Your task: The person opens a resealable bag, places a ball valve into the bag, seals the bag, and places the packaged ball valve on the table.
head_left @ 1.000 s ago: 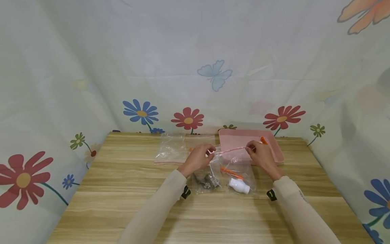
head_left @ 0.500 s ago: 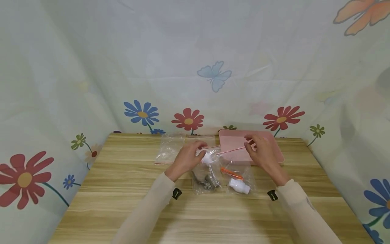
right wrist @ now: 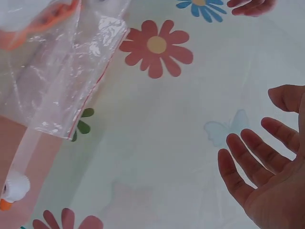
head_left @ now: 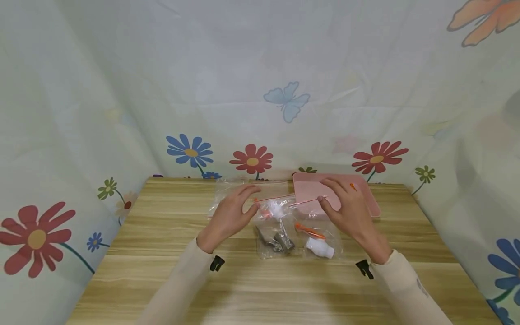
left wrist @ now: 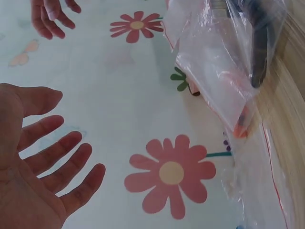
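Both hands hover apart over two clear zip bags with red seal lines, and their fingers are spread. My left hand [head_left: 227, 214] is left of the bag [head_left: 266, 253] that holds a dark grey object [head_left: 284, 241]; something white [head_left: 276, 210] shows at that bag's upper part. My right hand [head_left: 352, 214] is at the upper right of the other bag [head_left: 336, 234], partly over the pink tray. Inside this bag lie a white bottle-shaped object [head_left: 320, 248] and a slim orange object [head_left: 310, 231]. In both wrist views the palms hold nothing.
The pink tray [head_left: 369, 203] stands at the back right, with a small orange-tipped object [head_left: 353, 186] in it. Flat clear bags [head_left: 221, 192] lie at the back left, partly behind my left hand. A flower-printed cloth [head_left: 219, 113] closes the wooden table [head_left: 162, 271] in behind.
A second ago the fingers of both hands were at the right bag's red seal line. They have let go, opened and drawn apart, the left hand moving left and slightly nearer. The bags stay put.
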Action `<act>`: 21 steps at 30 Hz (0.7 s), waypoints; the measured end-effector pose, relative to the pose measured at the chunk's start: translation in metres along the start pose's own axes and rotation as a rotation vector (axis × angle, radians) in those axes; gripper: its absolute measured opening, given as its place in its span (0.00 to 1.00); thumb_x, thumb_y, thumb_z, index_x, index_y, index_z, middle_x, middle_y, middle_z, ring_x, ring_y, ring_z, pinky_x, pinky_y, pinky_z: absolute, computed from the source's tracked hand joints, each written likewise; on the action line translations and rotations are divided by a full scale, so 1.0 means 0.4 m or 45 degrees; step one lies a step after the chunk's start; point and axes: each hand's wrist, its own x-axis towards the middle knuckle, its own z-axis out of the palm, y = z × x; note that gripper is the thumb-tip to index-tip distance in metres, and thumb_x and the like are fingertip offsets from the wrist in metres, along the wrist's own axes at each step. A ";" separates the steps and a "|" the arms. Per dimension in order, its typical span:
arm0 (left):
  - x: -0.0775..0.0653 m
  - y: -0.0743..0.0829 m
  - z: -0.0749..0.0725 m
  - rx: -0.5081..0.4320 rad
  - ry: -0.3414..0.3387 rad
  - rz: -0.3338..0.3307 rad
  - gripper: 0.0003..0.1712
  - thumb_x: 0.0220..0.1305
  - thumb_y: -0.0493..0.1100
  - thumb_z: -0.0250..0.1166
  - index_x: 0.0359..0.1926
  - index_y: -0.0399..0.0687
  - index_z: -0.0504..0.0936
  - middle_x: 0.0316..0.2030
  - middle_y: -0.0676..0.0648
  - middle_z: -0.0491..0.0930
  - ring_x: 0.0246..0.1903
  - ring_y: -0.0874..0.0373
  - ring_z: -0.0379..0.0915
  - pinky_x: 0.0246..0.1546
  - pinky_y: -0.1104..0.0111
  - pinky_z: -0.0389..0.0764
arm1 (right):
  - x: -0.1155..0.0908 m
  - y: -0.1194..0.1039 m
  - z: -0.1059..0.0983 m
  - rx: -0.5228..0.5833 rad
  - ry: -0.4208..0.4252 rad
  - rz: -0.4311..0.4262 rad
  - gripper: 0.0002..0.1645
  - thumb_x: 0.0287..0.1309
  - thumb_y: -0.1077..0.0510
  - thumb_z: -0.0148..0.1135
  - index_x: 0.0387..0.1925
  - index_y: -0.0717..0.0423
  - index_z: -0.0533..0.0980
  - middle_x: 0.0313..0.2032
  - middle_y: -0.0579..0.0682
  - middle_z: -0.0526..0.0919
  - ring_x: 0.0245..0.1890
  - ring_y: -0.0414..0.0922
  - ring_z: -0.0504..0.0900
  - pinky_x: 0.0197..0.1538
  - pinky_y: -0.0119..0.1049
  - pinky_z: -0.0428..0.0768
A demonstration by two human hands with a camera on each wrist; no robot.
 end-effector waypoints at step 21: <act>-0.076 -0.094 -0.054 0.248 -0.049 -0.023 0.28 0.60 0.48 0.70 0.61 0.48 0.76 0.60 0.46 0.76 0.61 0.49 0.73 0.61 0.53 0.76 | -0.029 -0.098 0.014 0.095 -0.111 -0.128 0.30 0.50 0.58 0.72 0.56 0.59 0.76 0.55 0.56 0.79 0.55 0.54 0.79 0.55 0.52 0.78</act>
